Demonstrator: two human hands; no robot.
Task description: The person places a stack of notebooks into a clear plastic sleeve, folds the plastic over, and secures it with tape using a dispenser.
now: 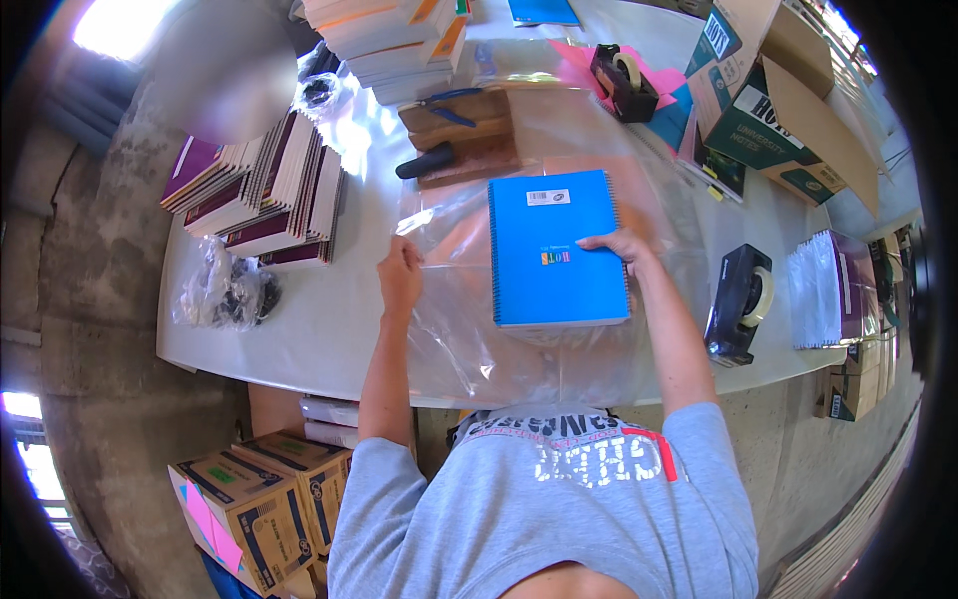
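A blue spiral notebook (559,225) lies on a clear plastic sheet (454,339) in front of me. Wire coils show along both its long sides, as on a stack of more than one. My right hand (627,247) grips its right edge, thumb on the cover and the other fingers hidden underneath. To the left of the notebook, my left hand (401,262) is closed in a pinch on the left edge of the plastic sheet. Beyond the notebook lies a wooden board (469,130) bearing a black-handled tool (427,161) and blue-handled scissors or pliers (449,108).
Purple-covered notebooks (289,195) are stacked at the left, near crumpled plastic (225,290). Tape dispensers stand at right (736,304) and far right (626,82). An open carton (778,120) and wrapped notebooks (833,290) sit at right. Cartons (259,509) are below the table, left.
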